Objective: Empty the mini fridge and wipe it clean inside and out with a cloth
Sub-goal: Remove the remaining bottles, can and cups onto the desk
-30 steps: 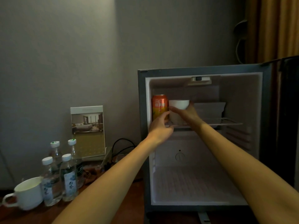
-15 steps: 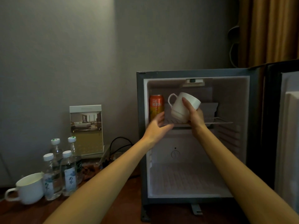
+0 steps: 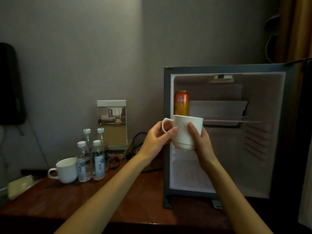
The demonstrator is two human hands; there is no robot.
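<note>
The grey mini fridge (image 3: 276, 132) stands open on a wooden table, its door swung out of sight to the right. An orange can (image 3: 181, 103) stands at the left end of the wire shelf (image 3: 233, 121). In front of the fridge's left edge I hold a white cup (image 3: 185, 132) upright with both hands. My left hand (image 3: 157, 142) grips it by the handle side, thumb on the cup wall. My right hand (image 3: 200, 144) wraps the cup's right side and bottom. No cloth is in view.
On the wooden table (image 3: 131, 196) to the left stand another white cup (image 3: 65, 169), several small water bottles (image 3: 92, 157) and a framed room photo card (image 3: 112, 123). Black cables (image 3: 137, 137) run behind. A curtain (image 3: 293, 29) hangs at the far right.
My right hand lifted the white cup off the fridge shelf and brought it out and down to the left. My left hand left the can and took hold of the cup.
</note>
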